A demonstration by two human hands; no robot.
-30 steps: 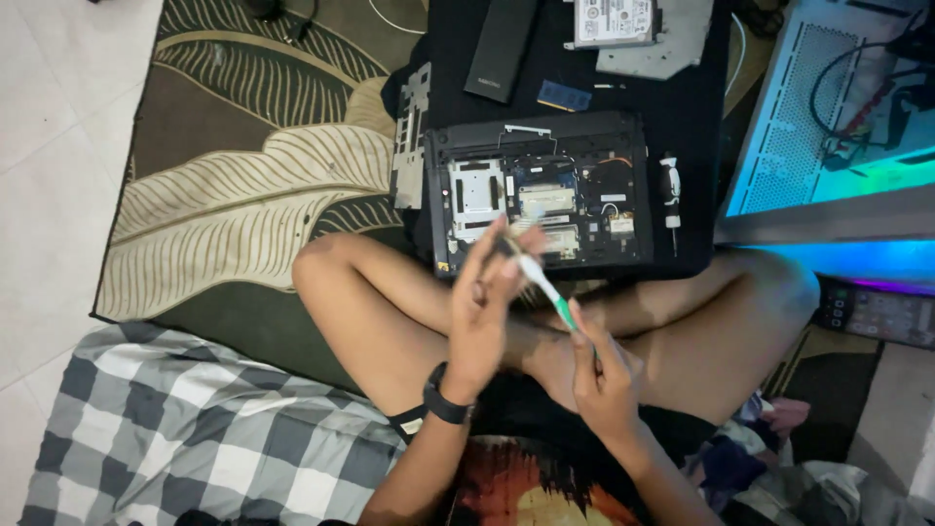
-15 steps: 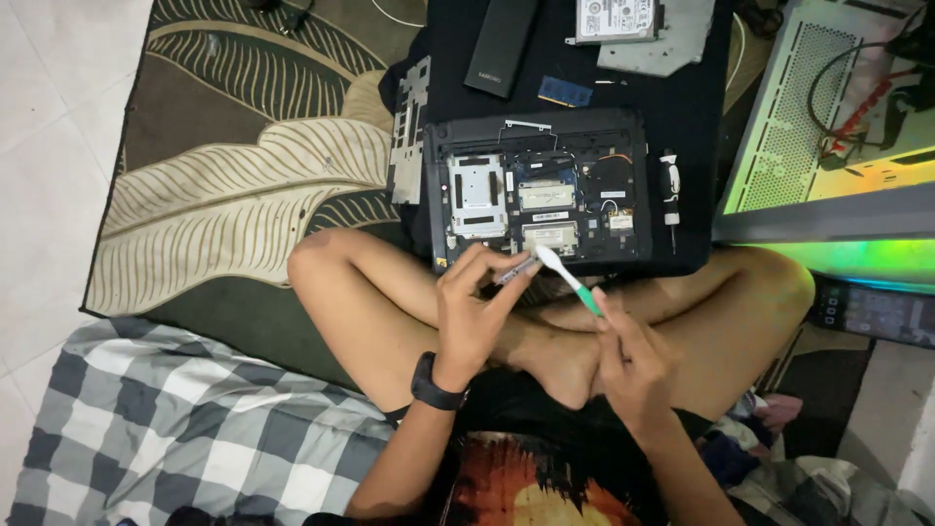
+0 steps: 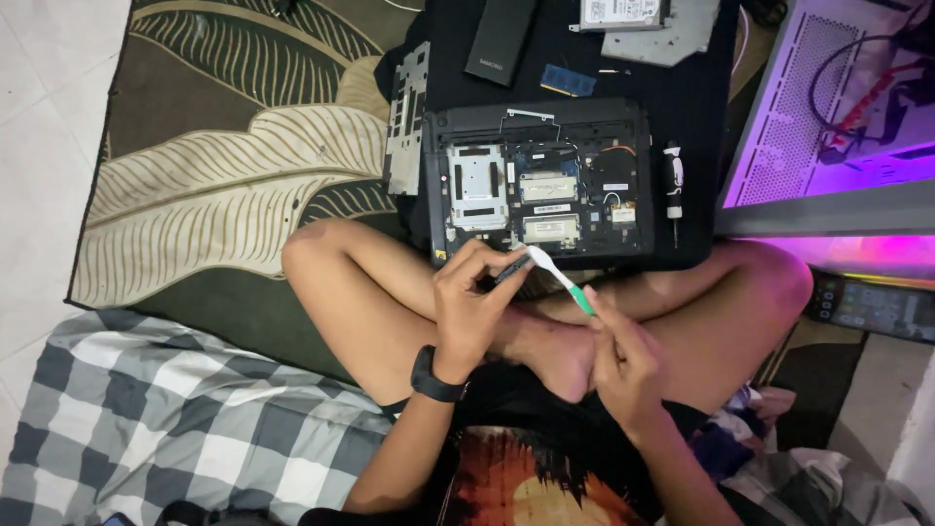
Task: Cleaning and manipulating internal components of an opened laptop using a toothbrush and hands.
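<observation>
I sit cross-legged on the floor. My left hand (image 3: pixel 474 304) pinches a small dark flat part (image 3: pixel 509 269) over my lap. My right hand (image 3: pixel 621 353) holds a white and green toothbrush (image 3: pixel 558 279), whose head touches that part. Just beyond my knees lies an opened laptop (image 3: pixel 541 180), bottom cover off and its boards showing. A black watch sits on my left wrist.
A grey metal cover plate (image 3: pixel 406 117) lies left of the laptop, a screwdriver (image 3: pixel 673 180) right of it. Behind are a black battery (image 3: pixel 501 39), a blue memory stick (image 3: pixel 568 81), a hard drive (image 3: pixel 621 12). A lit computer case (image 3: pixel 828 127) stands at right, a checked blanket (image 3: pixel 166 419) lower left.
Both hands have drifted slightly lower and to the right with the toothbrush and the part. The light from the computer case has turned from green to purple.
</observation>
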